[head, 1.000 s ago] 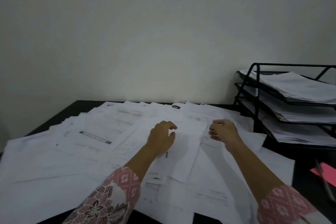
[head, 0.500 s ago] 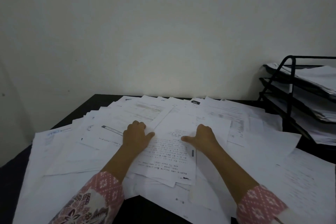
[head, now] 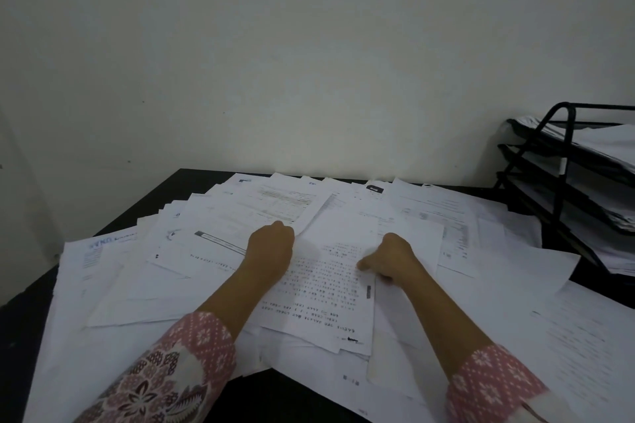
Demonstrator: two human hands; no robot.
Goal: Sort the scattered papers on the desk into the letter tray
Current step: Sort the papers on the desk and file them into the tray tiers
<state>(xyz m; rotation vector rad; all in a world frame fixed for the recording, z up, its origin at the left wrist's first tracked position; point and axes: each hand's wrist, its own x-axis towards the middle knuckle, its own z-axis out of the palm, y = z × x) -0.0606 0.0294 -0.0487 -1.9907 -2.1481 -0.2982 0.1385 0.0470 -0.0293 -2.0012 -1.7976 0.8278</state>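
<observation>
White printed papers [head: 213, 251] lie scattered and overlapping across the black desk [head: 31, 312]. On top in the middle is a sheet of printed text [head: 326, 288], upside down to me. My left hand [head: 271, 247] rests at its upper left edge with fingers curled over the paper. At the sheet's right edge my right hand [head: 395, 257] has its thumb on top and its fingers curled at the edge. The black wire letter tray [head: 563, 161] stands at the far right, three tiers, each holding stacked papers.
A plain white wall runs behind the desk. Bare black desk shows at the left edge, at the front centre [head: 275, 398] and beside the tray. More sheets [head: 577, 347] cover the right front, up to the tray's foot.
Both hands have come closer together and settled on the two sides of the printed sheet. The view has swung left, so the tray sits further right.
</observation>
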